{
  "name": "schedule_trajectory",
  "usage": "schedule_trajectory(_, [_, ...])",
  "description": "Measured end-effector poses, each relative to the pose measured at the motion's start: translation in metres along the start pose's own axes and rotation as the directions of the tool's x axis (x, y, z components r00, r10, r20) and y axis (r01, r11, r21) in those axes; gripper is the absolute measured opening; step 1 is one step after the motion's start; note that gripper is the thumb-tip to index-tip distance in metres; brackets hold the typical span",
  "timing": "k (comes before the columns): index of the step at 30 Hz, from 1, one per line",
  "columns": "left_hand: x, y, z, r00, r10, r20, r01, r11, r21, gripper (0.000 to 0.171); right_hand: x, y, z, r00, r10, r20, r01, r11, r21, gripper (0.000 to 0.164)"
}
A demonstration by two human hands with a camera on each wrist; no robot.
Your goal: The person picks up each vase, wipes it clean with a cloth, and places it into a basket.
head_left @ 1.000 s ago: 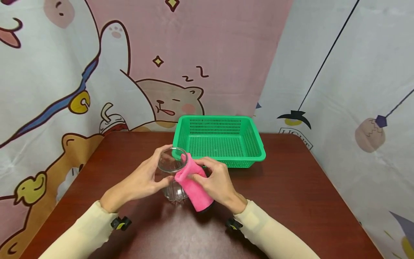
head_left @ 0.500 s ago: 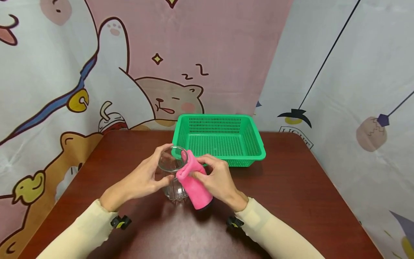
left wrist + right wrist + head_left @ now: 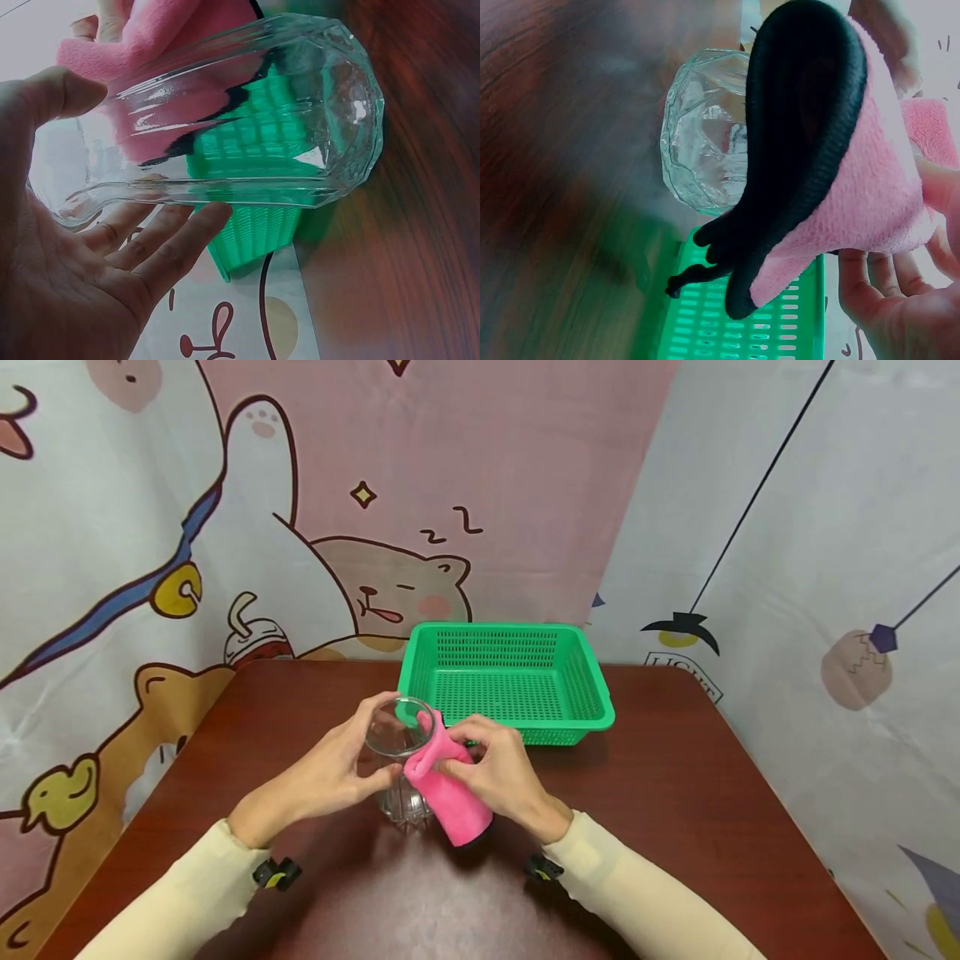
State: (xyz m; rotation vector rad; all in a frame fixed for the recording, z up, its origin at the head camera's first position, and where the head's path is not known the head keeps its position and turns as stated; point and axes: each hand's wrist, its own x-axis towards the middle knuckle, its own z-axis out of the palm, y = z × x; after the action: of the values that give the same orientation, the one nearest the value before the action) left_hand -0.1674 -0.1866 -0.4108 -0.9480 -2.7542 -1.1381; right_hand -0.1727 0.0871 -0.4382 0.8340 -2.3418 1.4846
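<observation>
A tall clear glass vase [image 3: 405, 806] with a faceted base stands tilted near the middle of the table. Its left side is gripped by my left hand [image 3: 337, 777], thumb on the near side and fingers behind. My right hand [image 3: 502, 772] pinches a pink cloth [image 3: 456, 806] with black edging against the vase's right side, partly over the rim. In the left wrist view the cloth [image 3: 180, 45] shows behind the glass [image 3: 300, 112]. The right wrist view has the cloth's black border [image 3: 802, 135] hanging open, with a black loop [image 3: 697, 277] below it.
A green perforated plastic basket [image 3: 558, 737] sits just beyond the hands at the back of the table. The brown wooden tabletop [image 3: 660, 827] reaches a cartoon-printed curtain [image 3: 540, 485] at the back and sides.
The right hand and the cloth shift slightly up, then back down and left along the glass. The left hand keeps its hold on the vase. The basket stays put.
</observation>
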Motion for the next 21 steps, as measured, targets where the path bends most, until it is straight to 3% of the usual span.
schedule_trajectory(6, [-0.0004, -0.0021, 0.0012, 1.0, 0.004, 0.004, -0.004, 1.0, 0.006, 0.097, -0.0017, 0.0022, 0.0012, 0.998, 0.043, 0.044, -0.041, 0.998, -0.041, 0.026])
schedule_trajectory(21, [0.0, -0.0018, 0.0008, 1.0, 0.007, -0.007, -0.007, 1.0, 0.01, 0.098, -0.0013, 0.0046, -0.0012, 0.989, 0.059, 0.135, -0.04, 0.989, -0.14, 0.027])
